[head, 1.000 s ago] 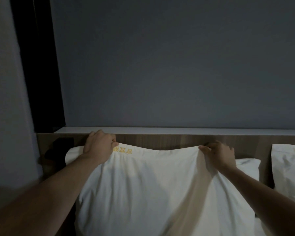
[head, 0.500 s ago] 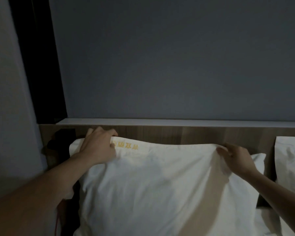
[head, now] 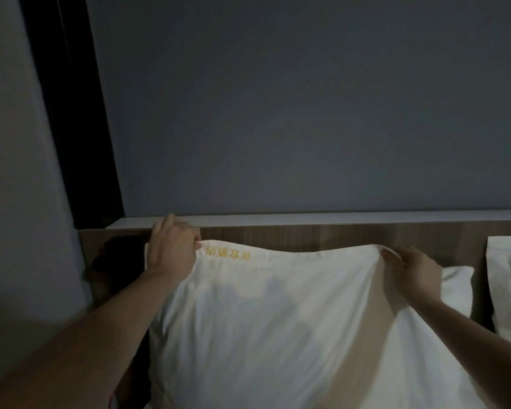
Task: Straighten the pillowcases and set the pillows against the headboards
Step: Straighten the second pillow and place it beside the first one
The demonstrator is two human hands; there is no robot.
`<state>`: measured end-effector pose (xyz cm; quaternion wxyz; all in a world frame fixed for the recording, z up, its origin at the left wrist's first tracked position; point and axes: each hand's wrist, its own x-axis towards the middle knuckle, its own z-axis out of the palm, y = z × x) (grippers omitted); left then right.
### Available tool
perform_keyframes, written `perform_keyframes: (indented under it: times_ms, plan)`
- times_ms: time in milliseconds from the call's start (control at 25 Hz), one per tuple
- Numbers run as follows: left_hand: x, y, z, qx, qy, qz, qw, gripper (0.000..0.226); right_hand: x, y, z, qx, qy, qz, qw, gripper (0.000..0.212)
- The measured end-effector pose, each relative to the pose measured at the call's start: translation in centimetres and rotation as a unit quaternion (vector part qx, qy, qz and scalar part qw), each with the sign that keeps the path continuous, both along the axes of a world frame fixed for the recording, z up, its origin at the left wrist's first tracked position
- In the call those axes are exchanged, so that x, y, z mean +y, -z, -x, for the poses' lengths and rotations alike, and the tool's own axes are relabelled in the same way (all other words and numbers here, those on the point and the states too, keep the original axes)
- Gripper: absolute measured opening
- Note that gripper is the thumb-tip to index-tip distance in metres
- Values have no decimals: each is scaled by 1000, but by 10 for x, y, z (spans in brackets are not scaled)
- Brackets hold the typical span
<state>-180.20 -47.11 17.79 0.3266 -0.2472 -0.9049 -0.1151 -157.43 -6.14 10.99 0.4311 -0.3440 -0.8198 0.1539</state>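
Note:
A large white pillow with yellow embroidered characters near its top edge stands upright in front of the wooden headboard. My left hand pinches the pillowcase at its top left corner. My right hand pinches the top edge near the right corner. The fabric sags slightly between the two hands. A second white pillow shows behind the first one, to the right of my right hand.
Another white pillow leans on the headboard at the far right edge. A pale ledge tops the headboard below a grey wall. A dark object sits left of the pillow, beside a pale wall and a dark gap.
Both hands have kept their hold on the pillow's top edge. The top edge has lifted a little, and my right hand has shifted toward the right corner.

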Motion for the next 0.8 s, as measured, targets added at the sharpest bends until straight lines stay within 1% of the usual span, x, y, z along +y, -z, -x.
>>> perform_keyframes:
  times_ms: [80,160,280,360,480,560,640,720,800]
  plan:
    - [8,15,-5,-34,5,-18,999,10,0,1,1,-7,0,4,1000,43]
    - [15,27,-8,-69,-3,-65,995,11,1,2,-1,-18,-11,-10,1000,36]
    - [18,35,-5,-86,15,-136,987,7,0,-2,-6,-24,-36,-14,999,31]
    - [13,35,-1,-87,23,-155,984,6,-1,-5,-9,-25,-42,5,999,29]
    - [6,29,3,-68,8,-137,988,5,-1,-9,-15,-15,-55,24,998,27]
    - [9,23,-3,-77,-11,-118,990,10,-1,-13,-19,4,-65,44,997,24]
    - [17,17,-14,-93,-7,-102,990,16,0,-15,-22,20,-70,54,996,21]
    - [30,13,-26,-106,23,-92,990,22,2,-15,-24,20,-73,46,996,21]
    - [48,14,-43,-129,82,-69,986,25,3,-15,-26,20,-77,43,996,18]
